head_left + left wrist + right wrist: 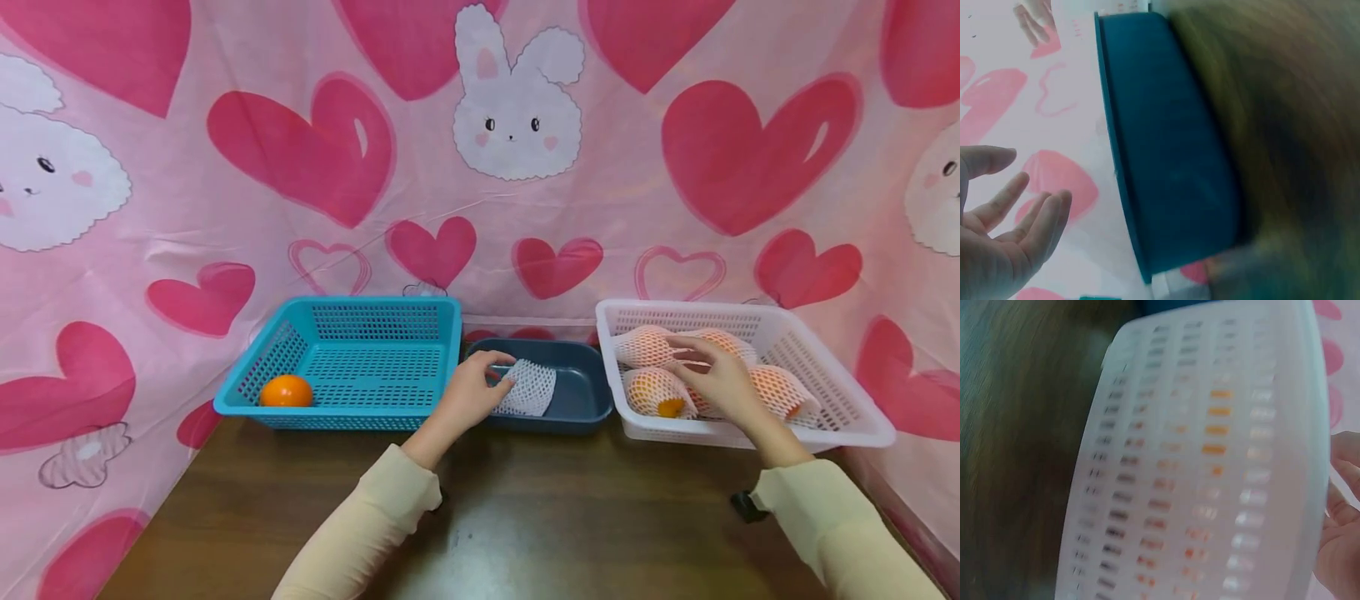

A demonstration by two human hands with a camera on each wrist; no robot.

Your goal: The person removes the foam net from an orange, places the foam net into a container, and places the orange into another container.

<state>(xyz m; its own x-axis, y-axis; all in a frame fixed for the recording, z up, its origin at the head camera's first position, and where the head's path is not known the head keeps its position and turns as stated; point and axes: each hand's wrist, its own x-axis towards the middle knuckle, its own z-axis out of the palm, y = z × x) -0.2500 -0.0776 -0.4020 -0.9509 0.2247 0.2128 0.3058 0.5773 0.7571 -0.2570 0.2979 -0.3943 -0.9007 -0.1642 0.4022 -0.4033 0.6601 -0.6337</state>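
My left hand [471,392] hovers at the left side of a dark blue tray [588,387], fingers parted and holding nothing. In the tray lies a white foam net sleeve [534,387], close to my fingertips. Above the white basket [862,429], my right hand [723,383] reaches over several fruits in foam nets, its thumb and fingers apart. Nearest to it are a netted fruit [645,346] and another netted fruit [656,392] with bare orange skin showing. The right wrist view shows the basket's wall [1197,487] hiding part of that hand.
At the left, a turquoise basket [375,367] holds one bare orange [287,391]. All three containers stand side by side on a brown wooden table [585,517]. Behind them hangs a pink cloth [495,225] with hearts and rabbits.
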